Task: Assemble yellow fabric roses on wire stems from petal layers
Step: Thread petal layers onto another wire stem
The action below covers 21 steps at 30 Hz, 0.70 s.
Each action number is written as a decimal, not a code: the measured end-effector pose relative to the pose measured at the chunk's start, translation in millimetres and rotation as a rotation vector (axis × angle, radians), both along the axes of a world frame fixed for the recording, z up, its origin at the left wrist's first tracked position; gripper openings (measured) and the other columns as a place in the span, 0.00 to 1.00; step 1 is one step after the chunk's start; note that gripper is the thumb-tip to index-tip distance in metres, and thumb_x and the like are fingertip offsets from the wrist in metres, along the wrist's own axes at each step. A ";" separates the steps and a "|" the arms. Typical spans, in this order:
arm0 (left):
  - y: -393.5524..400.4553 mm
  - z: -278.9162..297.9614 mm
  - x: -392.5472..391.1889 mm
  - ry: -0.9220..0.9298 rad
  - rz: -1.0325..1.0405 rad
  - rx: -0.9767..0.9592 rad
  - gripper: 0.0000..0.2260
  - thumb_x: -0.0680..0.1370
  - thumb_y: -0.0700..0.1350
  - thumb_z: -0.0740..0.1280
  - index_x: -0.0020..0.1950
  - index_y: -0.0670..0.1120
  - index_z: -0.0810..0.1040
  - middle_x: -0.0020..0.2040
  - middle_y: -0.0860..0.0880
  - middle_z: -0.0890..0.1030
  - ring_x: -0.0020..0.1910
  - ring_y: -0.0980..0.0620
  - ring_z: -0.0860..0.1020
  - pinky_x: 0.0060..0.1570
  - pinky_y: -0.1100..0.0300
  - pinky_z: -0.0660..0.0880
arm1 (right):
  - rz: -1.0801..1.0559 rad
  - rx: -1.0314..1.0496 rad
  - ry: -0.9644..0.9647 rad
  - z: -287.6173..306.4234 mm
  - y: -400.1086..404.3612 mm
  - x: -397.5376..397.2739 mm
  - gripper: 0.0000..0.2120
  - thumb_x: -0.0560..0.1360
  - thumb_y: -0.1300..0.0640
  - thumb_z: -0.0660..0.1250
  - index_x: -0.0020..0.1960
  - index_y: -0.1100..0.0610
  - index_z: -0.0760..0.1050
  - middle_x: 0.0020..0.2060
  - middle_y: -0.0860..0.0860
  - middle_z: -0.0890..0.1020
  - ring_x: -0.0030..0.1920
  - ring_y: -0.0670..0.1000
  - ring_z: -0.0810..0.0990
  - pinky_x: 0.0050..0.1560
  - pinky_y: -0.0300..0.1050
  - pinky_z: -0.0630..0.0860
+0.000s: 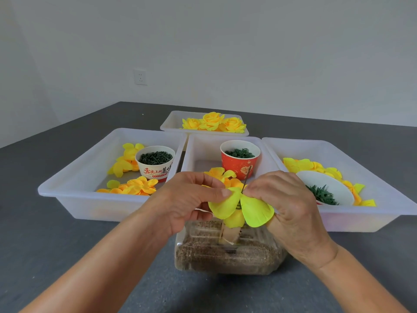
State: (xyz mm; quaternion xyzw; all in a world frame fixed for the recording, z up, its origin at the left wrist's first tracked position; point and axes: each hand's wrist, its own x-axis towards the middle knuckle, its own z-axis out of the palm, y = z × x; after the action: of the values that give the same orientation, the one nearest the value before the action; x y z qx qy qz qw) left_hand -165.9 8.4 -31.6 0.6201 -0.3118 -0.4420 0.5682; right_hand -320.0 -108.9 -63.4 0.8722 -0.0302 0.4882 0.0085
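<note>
A yellow petal layer (242, 207) is threaded on a thin dark wire stem (246, 179) that rises from a clear sand-filled container (228, 251). My left hand (191, 197) pinches the left petal with thumb and fingers. My right hand (286, 199) pinches the layer at the wire on the right side. A green piece shows at the layer's centre. Finished yellow roses (214, 123) lie in the far tray (171, 123).
Three white trays stand behind the container. The left tray (74, 177) holds petals and a white cup of dark green parts (155, 162). The middle tray has a red cup (240, 159). The right tray (361, 154) holds petals and a tilted white bowl of green sepals (325, 190).
</note>
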 end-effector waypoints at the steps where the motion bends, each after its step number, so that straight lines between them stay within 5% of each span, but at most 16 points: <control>1: -0.8 -1.3 0.1 -0.001 0.002 0.009 0.14 0.58 0.43 0.75 0.42 0.43 0.80 0.35 0.46 0.82 0.32 0.51 0.77 0.28 0.64 0.76 | 0.000 0.002 0.001 -0.1 -0.2 0.0 0.05 0.66 0.64 0.75 0.42 0.62 0.83 0.39 0.52 0.83 0.40 0.56 0.81 0.41 0.50 0.74; 5: -3.8 -3.9 -0.7 0.020 0.005 0.029 0.06 0.67 0.37 0.73 0.41 0.43 0.79 0.34 0.47 0.82 0.30 0.53 0.79 0.26 0.64 0.74 | 0.010 0.002 -0.009 1.5 0.3 1.4 0.04 0.66 0.64 0.74 0.41 0.62 0.83 0.39 0.52 0.83 0.40 0.55 0.81 0.41 0.50 0.75; 11: -5.1 0.2 -0.9 0.015 0.045 -0.015 0.17 0.54 0.47 0.76 0.40 0.44 0.80 0.34 0.48 0.82 0.29 0.53 0.77 0.26 0.64 0.73 | 0.014 0.024 -0.017 0.2 1.1 -0.3 0.04 0.66 0.67 0.74 0.40 0.61 0.83 0.40 0.51 0.84 0.42 0.55 0.81 0.42 0.51 0.75; 21: -12.7 -3.4 -3.9 0.096 0.074 0.058 0.07 0.69 0.33 0.71 0.40 0.43 0.79 0.34 0.47 0.83 0.30 0.52 0.79 0.35 0.59 0.74 | 0.194 0.348 0.119 -1.1 -5.2 1.2 0.02 0.67 0.63 0.72 0.40 0.60 0.82 0.38 0.49 0.83 0.43 0.49 0.80 0.42 0.55 0.77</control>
State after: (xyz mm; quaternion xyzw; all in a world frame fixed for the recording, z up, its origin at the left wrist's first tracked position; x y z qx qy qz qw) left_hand -169.8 -4.3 -35.0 0.6256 -0.2483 -0.4587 0.5801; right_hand -318.8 -114.1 -64.4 0.8867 -0.0295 0.4217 -0.1873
